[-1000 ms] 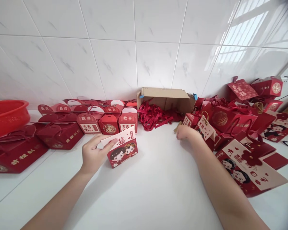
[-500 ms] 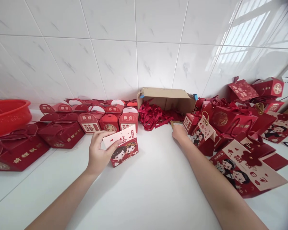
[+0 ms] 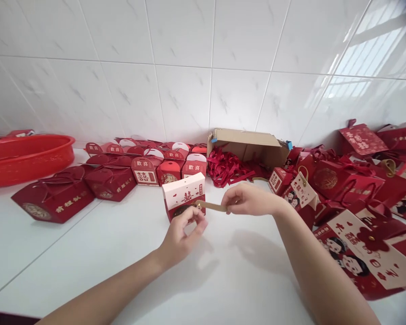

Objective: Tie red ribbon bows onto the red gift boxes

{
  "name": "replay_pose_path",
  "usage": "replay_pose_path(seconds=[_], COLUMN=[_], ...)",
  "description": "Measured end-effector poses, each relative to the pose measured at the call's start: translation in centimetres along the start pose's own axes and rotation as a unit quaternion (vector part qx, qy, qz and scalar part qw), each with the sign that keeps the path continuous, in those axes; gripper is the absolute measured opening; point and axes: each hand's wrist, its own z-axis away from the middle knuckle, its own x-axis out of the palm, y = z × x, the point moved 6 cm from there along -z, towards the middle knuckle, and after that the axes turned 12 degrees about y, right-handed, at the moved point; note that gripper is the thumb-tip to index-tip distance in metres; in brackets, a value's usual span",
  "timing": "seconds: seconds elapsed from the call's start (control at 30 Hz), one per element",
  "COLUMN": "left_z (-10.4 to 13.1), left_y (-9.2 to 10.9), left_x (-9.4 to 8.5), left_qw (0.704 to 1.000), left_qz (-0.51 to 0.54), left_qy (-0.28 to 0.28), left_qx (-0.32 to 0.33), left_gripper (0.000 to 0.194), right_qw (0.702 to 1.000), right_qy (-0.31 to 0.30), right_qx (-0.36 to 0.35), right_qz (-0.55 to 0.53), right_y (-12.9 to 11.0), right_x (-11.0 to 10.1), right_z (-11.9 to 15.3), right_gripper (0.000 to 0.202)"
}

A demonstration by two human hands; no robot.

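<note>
My right hand point(image 3: 248, 200) pinches one end of a short gold ribbon point(image 3: 214, 206) between thumb and fingers. The strip stretches leftward in the air. Close to its free end is my left hand point(image 3: 186, 232), fingers curled and thumb apart, with nothing visible held in it. Just behind that hand a small red and cream gift box point(image 3: 184, 192) stands upright on the white table point(image 3: 203, 280). Its lid bears a red double-happiness character and hearts. My left hand hides much of the box's lower front, where a cartoon figure's dark hair partly shows.
Behind stands an open cardboard box point(image 3: 246, 135) with red ribbons point(image 3: 226, 167) spilling out. Rows of red gift boxes point(image 3: 144, 171) line the left, beside a red plastic basin point(image 3: 30, 158). Red gift bags point(image 3: 362, 253) crowd the right. A tiled wall point(image 3: 182, 99) closes the back.
My left hand has let go of the gift box, which now stands on the table. My right hand has come back from beside the cardboard box with the gold ribbon. The view has shifted left.
</note>
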Motion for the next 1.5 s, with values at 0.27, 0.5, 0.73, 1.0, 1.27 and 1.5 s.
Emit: replay_pose_path(seconds=[0.27, 0.5, 0.73, 1.0, 1.27, 1.5], left_z=[-0.1, -0.2, -0.5, 0.3, 0.3, 0.3], left_y=[-0.8, 0.2, 0.7, 2.5, 2.9, 3.2], left_x=[-1.3, -1.4, -2.5, -2.5, -2.2, -2.4], left_qw=[0.989, 0.983, 0.994, 0.922, 0.906, 0.896], left_qz=[0.118, 0.174, 0.034, -0.164, -0.209, -0.237], left_qy=[-0.005, -0.019, 0.082, 0.129, 0.127, 0.132], left_qx=[-0.092, -0.062, 0.071, 0.326, 0.345, 0.351], left_gripper=[0.024, 0.025, 0.022, 0.014, 0.019, 0.015], right_qw=[0.994, 0.993, 0.982, 0.965, 0.954, 0.952], right_qy=[0.060, 0.082, 0.137, 0.152, 0.170, 0.170], right_qx=[-0.087, -0.086, -0.128, -0.208, -0.243, -0.249], right_qz=[0.001, 0.009, -0.034, -0.047, -0.045, -0.057], right_y=[-4.5, -4.2, -5.0, -5.8, -5.8, -5.7], right_x=[0.9, 1.2, 1.7, 3.5, 4.2, 4.2], right_z=[2.0, 2.1, 2.2, 1.5, 1.4, 1.4], right_gripper=[0.024, 0.024, 0.026, 0.010, 0.009, 0.014])
